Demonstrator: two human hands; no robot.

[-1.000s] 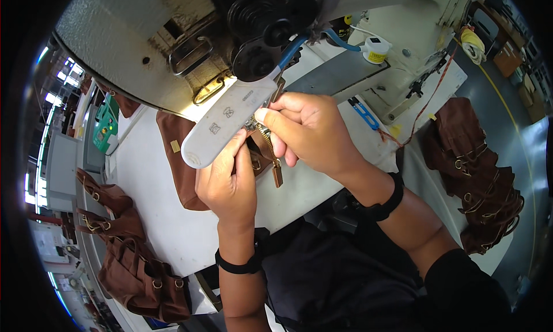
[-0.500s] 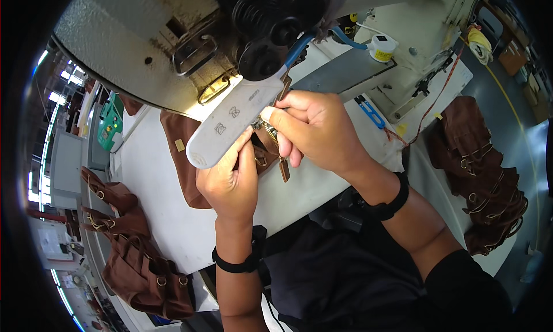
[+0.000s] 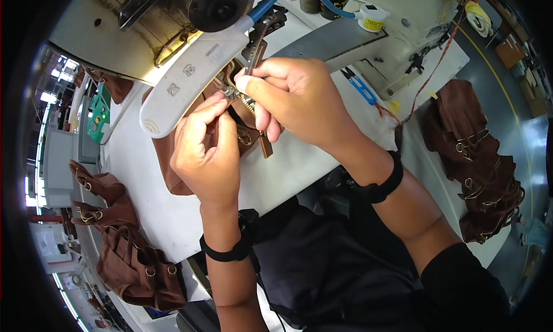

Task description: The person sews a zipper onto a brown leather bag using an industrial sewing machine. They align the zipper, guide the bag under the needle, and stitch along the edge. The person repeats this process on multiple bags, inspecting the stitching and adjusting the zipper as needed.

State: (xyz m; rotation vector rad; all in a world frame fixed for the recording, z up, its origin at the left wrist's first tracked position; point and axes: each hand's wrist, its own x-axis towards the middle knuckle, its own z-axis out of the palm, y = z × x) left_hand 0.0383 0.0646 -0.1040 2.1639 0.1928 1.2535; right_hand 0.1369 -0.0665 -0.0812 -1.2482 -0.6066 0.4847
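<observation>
A brown bag [image 3: 167, 165] lies on the white work surface, partly under the grey lamp arm. In front of the lamp, a zipper [image 3: 249, 104] with gold metal teeth rises from it. My left hand [image 3: 207, 153] pinches the zipper beside a small metal piece, perhaps its slider. Close by, my right hand [image 3: 296, 101] grips the zipper between thumb and curled fingers, which hide part of it. Below the right fingers hangs a narrow brown tab [image 3: 265, 145].
The lamp arm [image 3: 196, 81] and the sewing machine [image 3: 103, 35] hang close over my hands. Blue-handled snips [image 3: 360, 87] and a white bottle [image 3: 370, 18] are at the right. Brown bags stand at left [image 3: 135, 268] and right [image 3: 472, 159].
The view has shifted, so hands, bag and lamp all appear farther left and higher. More of the zipper shows between my hands, and both keep their pinch.
</observation>
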